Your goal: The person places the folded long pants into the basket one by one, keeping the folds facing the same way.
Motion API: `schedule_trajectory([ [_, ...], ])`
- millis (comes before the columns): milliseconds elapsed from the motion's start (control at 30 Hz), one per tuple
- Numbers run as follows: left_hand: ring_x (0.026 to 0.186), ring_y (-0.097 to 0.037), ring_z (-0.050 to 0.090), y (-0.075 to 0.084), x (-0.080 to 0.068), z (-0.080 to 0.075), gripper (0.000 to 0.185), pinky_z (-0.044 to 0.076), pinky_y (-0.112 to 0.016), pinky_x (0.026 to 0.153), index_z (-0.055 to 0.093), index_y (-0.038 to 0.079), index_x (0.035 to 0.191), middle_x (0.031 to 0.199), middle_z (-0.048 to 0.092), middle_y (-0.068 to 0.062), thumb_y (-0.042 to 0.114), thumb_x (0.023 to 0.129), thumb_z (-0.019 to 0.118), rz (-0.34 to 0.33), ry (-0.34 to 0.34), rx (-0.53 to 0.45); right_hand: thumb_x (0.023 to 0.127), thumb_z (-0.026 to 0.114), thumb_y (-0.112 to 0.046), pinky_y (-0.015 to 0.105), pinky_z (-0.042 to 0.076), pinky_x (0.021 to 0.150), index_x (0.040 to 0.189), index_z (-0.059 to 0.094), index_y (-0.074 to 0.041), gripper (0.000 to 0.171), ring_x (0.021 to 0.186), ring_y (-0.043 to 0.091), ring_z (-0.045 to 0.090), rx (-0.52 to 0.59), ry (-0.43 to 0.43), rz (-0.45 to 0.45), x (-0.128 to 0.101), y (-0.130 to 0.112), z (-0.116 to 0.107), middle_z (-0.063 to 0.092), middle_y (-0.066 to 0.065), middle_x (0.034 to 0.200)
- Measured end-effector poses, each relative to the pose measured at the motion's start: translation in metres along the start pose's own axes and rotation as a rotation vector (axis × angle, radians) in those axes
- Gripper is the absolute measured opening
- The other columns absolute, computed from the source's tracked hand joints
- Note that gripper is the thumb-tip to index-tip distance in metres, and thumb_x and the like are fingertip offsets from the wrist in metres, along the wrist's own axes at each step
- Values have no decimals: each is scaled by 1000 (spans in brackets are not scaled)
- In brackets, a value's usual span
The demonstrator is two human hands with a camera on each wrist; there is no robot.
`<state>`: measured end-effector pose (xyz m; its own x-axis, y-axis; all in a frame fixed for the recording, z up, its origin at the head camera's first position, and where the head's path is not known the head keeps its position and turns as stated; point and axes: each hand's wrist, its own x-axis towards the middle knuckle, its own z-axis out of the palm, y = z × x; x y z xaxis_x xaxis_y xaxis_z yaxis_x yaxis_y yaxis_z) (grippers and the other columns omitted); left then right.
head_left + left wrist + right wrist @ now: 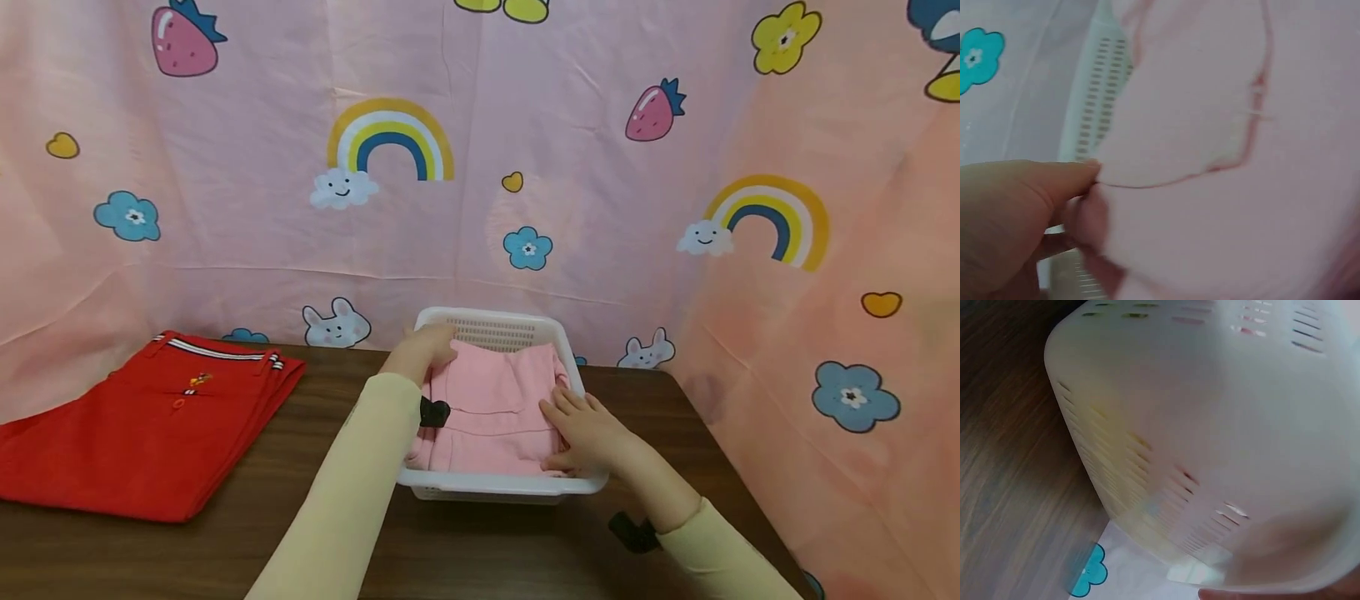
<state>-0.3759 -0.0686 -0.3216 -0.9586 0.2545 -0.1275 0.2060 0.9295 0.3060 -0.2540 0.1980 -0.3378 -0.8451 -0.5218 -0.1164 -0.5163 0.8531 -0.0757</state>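
A folded pink garment (491, 383) lies in a white plastic basket (495, 482) with slotted walls. My left hand (422, 352) is at the basket's far left corner. In the left wrist view the thumb and fingers of the left hand (1016, 206) pinch the edge of the pink garment (1179, 137). On the right side my right hand (588, 435) reaches over the rim, fingers spread and resting on the cloth. The right wrist view shows mostly the outside of the basket (1166, 412), with only a sliver of finger at the bottom.
Folded red trousers (150, 433) with a striped waistband lie on the dark wooden table (315, 467) to the left. A patterned pink curtain (480, 225) hangs behind the table and along both sides. Each wrist carries a small black camera (633, 532).
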Motion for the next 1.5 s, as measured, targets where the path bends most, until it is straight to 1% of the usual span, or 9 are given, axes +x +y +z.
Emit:
schedule_trajectory([
  [100,130,-38,34,-5,3,8,44,16,-64,104,51,5,136,141,43,-20,23,96,53,-2,50,39,80,72,-48,55,8,111,147,36,-4,88,143,35,11,-8,-1,-1,1,-1,0,22,20,154],
  [233,121,-36,39,-8,10,13,33,27,-60,99,61,4,121,131,50,-19,24,95,56,-8,107,54,80,72,-48,55,9,112,147,36,-5,88,143,35,12,-21,-4,-1,2,-1,0,23,19,154],
  [333,113,-33,44,-10,16,15,25,33,-57,92,63,3,110,121,56,-16,21,94,56,-14,127,45,80,72,-48,56,10,111,146,37,-3,88,142,36,14,-25,-3,-9,0,-1,-1,24,21,153],
  [400,111,-32,47,-11,18,15,23,35,-57,89,63,3,108,119,57,-16,19,94,55,-17,127,38,80,72,-47,55,10,111,146,37,-3,88,142,36,15,-27,-6,-10,0,-1,-1,24,21,153],
  [600,110,-33,52,-14,23,16,26,39,-56,88,62,3,115,124,56,-17,13,94,50,-19,136,58,80,72,-48,55,9,112,147,36,-3,88,142,36,14,-23,-13,-8,-2,-1,-1,24,20,153],
  [800,103,-30,55,-13,25,15,22,41,-54,86,64,2,110,120,56,-17,8,95,49,-18,152,56,80,71,-48,55,8,111,147,36,-5,87,142,36,13,-14,-11,-7,-2,0,1,23,20,153],
  [967,108,-34,53,-11,25,15,28,42,-58,86,61,1,119,126,50,-22,4,96,45,-37,131,60,81,69,-50,56,9,111,147,36,-5,86,142,37,14,-22,8,-23,-2,1,2,24,21,153],
  [1100,112,-38,52,-11,26,15,32,42,-62,87,58,0,125,131,45,-24,4,98,43,-47,120,68,82,67,-53,56,9,111,147,36,-6,87,142,37,15,-28,26,-29,-3,1,4,25,21,152],
  [1500,108,-37,54,-12,28,17,30,44,-61,84,58,-1,124,127,46,-24,7,99,44,-53,146,81,82,65,-56,55,8,111,149,34,-7,88,142,36,14,-5,48,-32,-2,3,7,25,21,152],
])
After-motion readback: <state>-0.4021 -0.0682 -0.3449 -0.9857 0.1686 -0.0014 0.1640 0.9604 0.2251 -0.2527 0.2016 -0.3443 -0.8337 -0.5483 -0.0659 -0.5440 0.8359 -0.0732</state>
